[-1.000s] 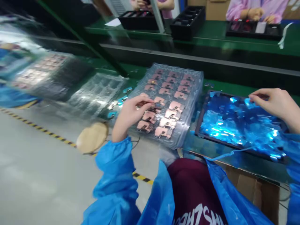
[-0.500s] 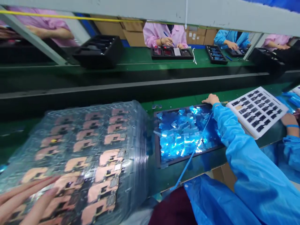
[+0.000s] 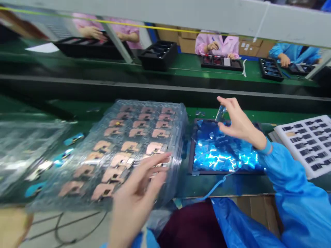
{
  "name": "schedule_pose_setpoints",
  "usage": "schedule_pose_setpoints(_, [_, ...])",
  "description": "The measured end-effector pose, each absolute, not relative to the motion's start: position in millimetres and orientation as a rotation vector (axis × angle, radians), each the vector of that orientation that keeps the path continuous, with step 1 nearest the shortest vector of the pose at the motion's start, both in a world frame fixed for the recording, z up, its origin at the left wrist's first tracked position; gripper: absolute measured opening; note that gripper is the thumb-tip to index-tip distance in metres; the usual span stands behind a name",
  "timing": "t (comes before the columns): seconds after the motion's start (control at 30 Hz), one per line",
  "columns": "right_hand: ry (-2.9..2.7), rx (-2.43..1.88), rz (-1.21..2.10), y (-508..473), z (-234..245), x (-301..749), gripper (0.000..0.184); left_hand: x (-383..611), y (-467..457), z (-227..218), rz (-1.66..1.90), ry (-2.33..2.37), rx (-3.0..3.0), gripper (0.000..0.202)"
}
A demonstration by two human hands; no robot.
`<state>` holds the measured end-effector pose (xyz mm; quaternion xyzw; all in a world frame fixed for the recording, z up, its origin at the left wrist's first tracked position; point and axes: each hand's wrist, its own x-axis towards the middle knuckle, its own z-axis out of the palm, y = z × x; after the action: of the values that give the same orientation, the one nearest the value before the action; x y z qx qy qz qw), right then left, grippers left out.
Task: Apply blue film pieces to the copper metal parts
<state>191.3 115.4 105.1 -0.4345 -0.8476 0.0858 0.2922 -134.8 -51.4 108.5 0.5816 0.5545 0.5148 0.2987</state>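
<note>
One clear-wrapped stack of copper-pad sheets (image 3: 139, 134), long axis left-right, on green bench (image 3: 77, 106). Left hand (image 3: 137, 193) open wide, fingertips at stack's near edge. Right hand (image 3: 239, 125) in narrow pinch on clear film piece (image 3: 221, 114), tilted near upright, above black tray (image 3: 191, 148) of blue foil (image 3: 222, 151).

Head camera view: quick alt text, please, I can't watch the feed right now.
The right hand pinches a small shiny piece above a black tray of blue foil pieces, while the left hand spreads over a clear plastic stack of trays holding copper-coloured parts. Co-workers sit across a green conveyor.
</note>
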Motion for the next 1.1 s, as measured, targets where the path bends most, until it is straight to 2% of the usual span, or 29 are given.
schedule_pose_setpoints(0.1, [-2.492, -0.688, 0.393, 51.9, 131.2, 140.8, 0.088, -89.1, -39.5, 105.0, 1.319, 1.260, 1.285, 0.039])
schedule_pose_setpoints(0.27, [-2.336, -0.662, 0.568, 22.0, 127.9, 118.6, 0.067, -67.2, -30.8, 86.7, 1.457, 1.261, 1.061, 0.031])
schedule_pose_setpoints(0.4, [-2.134, -0.760, 0.706, 31.4, 113.7, 118.7, 0.017, -67.9, -35.7, 76.8, 1.495, 1.302, 1.117, 0.023])
schedule_pose_setpoints(0.47, [-2.108, -0.765, 0.762, 32.9, 110.5, 117.9, 0.007, -68.5, -36.6, 76.0, 1.541, 1.312, 1.215, 0.016])
schedule_pose_setpoints(0.57, [-2.106, -0.773, 0.783, 31.4, 109.2, 116.3, 0.005, -69.8, -35.3, 75.8, 1.565, 1.330, 1.304, 0.013])
schedule_pose_setpoints(0.67, [-2.120, -0.778, 0.708, 28.4, 107.3, 115.4, 0.016, -69.4, -33.1, 72.0, 1.549, 1.350, 1.269, 0.014])
schedule_pose_setpoints(0.87, [-2.150, -0.815, 0.069, 19.6, 93.9, 114.1, 0.022, -61.4, -33.6, 67.4, 1.529, 1.274, 1.044, 0.027])
schedule_pose_setpoints(1.1, [-2.244, -0.670, -0.197, 18.6, 93.8, 113.8, 0.018, -67.4, -33.7, 68.3, 1.417, 1.106, 0.757, 0.042])
